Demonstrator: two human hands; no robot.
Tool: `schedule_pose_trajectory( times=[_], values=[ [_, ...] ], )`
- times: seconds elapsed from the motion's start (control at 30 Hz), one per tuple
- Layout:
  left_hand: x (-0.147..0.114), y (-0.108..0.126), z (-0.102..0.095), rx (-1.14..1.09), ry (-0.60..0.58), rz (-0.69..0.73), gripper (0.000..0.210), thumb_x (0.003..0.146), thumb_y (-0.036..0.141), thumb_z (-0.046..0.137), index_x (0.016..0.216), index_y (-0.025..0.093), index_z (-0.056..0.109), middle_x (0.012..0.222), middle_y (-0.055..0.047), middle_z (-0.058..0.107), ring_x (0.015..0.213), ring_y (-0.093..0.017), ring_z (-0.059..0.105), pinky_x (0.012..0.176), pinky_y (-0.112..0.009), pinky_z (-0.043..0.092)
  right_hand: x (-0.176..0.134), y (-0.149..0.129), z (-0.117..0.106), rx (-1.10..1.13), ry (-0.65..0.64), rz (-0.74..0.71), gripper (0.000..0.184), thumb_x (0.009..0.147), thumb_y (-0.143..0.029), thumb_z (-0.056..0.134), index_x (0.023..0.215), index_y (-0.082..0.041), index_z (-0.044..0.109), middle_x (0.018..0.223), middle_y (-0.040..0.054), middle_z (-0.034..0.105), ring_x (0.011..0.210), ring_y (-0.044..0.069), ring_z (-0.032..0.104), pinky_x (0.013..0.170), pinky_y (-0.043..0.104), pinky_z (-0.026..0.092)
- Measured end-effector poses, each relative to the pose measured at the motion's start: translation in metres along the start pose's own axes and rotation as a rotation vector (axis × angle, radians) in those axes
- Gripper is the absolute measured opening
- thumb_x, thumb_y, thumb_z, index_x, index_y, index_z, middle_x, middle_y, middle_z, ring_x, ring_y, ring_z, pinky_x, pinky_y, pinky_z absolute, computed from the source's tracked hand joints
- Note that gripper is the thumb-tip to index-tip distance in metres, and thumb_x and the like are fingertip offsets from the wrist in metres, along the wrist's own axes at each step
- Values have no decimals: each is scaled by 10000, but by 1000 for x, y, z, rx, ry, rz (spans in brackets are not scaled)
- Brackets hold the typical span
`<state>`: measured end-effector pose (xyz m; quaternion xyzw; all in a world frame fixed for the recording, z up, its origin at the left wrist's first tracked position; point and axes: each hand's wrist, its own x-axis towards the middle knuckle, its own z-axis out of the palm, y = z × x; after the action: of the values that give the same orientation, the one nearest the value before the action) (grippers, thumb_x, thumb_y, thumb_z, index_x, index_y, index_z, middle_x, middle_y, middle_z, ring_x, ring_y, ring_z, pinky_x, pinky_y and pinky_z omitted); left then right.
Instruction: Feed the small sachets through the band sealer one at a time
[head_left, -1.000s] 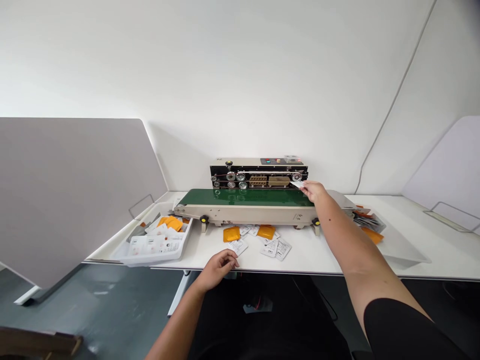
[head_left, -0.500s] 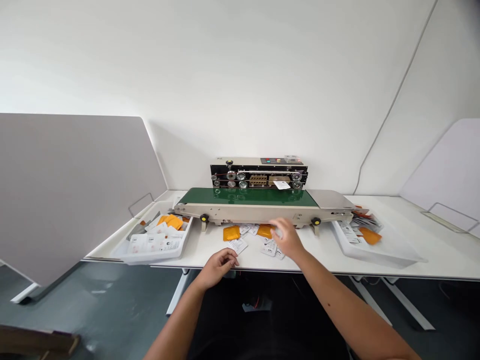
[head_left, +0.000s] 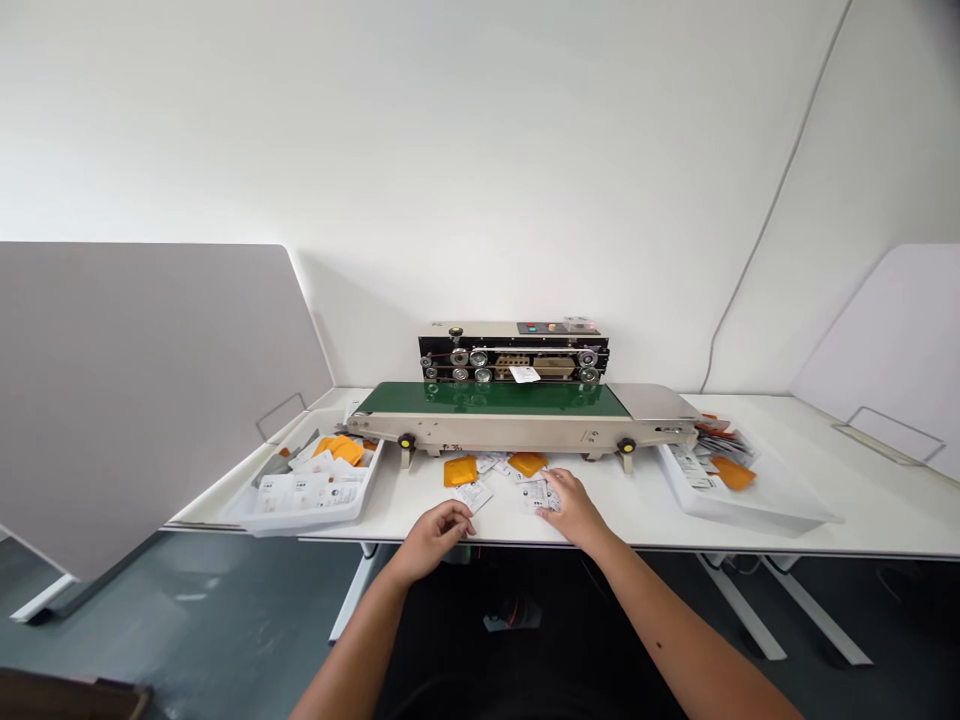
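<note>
My left hand (head_left: 435,537) rests at the table's front edge with its fingers loosely curled in, and nothing shows in them. Just beyond its fingertips lies a white printed packet (head_left: 473,496). My right hand (head_left: 576,510) reaches over a small pile of white packets (head_left: 532,494), thumb and fingers apart, fingertips at the pile's right side. Between the hands and the machine are an orange packet (head_left: 460,471) on the left and another orange packet (head_left: 527,463) on the right. A white packet (head_left: 524,374) sticks out of the band sealer (head_left: 514,336), above its green conveyor belt (head_left: 495,398).
A white plastic bin (head_left: 300,520) with white and orange packets stands on the left. Another translucent bin (head_left: 757,512) on the right holds packets under the conveyor's end. Grey panels (head_left: 150,380) flank the white table (head_left: 885,500). A cable (head_left: 772,210) runs down the wall.
The packet in the sealer has moved left along it. My right hand has come down and toward me onto the white packets. My left hand has barely moved.
</note>
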<state>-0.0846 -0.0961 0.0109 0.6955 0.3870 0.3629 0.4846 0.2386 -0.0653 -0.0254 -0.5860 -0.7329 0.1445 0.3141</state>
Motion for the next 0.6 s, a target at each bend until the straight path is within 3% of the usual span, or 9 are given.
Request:
schedule_pose_trajectory(
  times=[0.13, 0.3, 0.6],
  values=[
    [0, -1, -1, 3, -3, 2, 343, 896, 505, 628, 1034, 192, 601, 898, -57, 722, 849, -193, 648, 804, -309, 486, 4, 5, 5, 39, 99, 18, 632, 753, -287, 677, 1374, -313, 564, 1494, 68, 417, 1325, 332, 424, 1141, 501, 349],
    [0, -3, -1, -7, -1, 9, 334, 895, 491, 634, 1035, 189, 606, 900, -62, 723, 854, -198, 654, 811, -317, 495, 8, 21, 2, 41, 216, 123, 672, 704, -303, 712, 1360, -280, 568, 1477, 91, 396, 1344, 345, 407, 1130, 483, 357],
    [-1, 0, -1, 8, 1, 14, 289, 900, 453, 624, 1023, 192, 617, 907, -64, 729, 862, -204, 662, 813, -324, 504, 14, 56, -36, 156, 239, 292, 763, 692, -338, 685, 1427, -223, 517, 1190, 92, 607, 1111, 272, 604, 985, 397, 466]
  ],
)
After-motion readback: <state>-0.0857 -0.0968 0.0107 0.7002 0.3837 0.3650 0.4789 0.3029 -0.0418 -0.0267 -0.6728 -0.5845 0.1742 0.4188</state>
